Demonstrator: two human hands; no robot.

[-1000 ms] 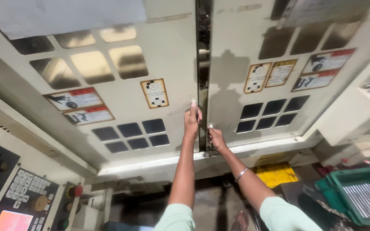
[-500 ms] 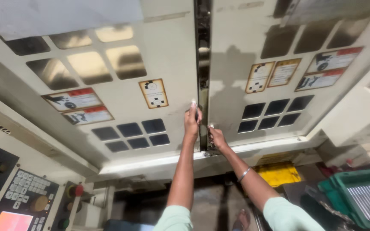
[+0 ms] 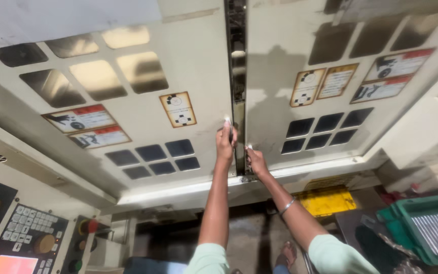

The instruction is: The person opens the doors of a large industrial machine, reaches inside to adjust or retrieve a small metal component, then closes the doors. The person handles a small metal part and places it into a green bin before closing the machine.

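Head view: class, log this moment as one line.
left hand: grips left door edge | right hand: grips right door edge | gap: narrow

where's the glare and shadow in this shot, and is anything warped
Head view: glare whitens the upper left window panes; a soft shadow falls on the right door above the right hand; the left hand is sharp; wide-angle distortion bends the door edges.

Door panels (image 3: pixel 198 76): painted metal, matt cream, scuffed beside the fingers (image 3: pixel 227 133). Window panes (image 3: pixel 143 71): glossy, reflective. Warning labels (image 3: pixel 178 109): smooth, probably paper. Crate (image 3: pixel 406 223): green plastic. Bangle (image 3: pixel 286 207): polished metal.
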